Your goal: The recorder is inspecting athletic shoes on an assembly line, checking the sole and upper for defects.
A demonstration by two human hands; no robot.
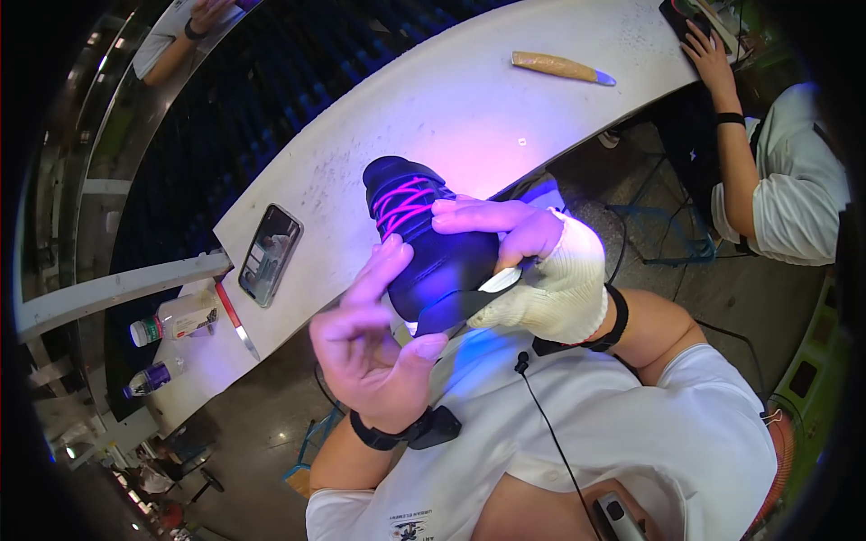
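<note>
Above my lap I hold a black shoe (442,272) with bright pink laces (403,204), its toe toward me. My left hand (372,352), bare, has its fingers against the shoe's left side, with the thumb near a dark flap (444,313) at the toe. Over the upper and right side lies my right hand (561,261), in a white knit glove that leaves several fingers bare. Its thumb is by a small pale patch (502,280) on the flap's edge. The palm hides the shoe's right side.
On the curved white table (352,135) lie a phone (271,254), a red-handled knife (236,320), two bottles (176,320) and a tan-wrapped blade (561,67). A dark conveyor (176,212) runs beyond it. A co-worker (776,171) sits at the right.
</note>
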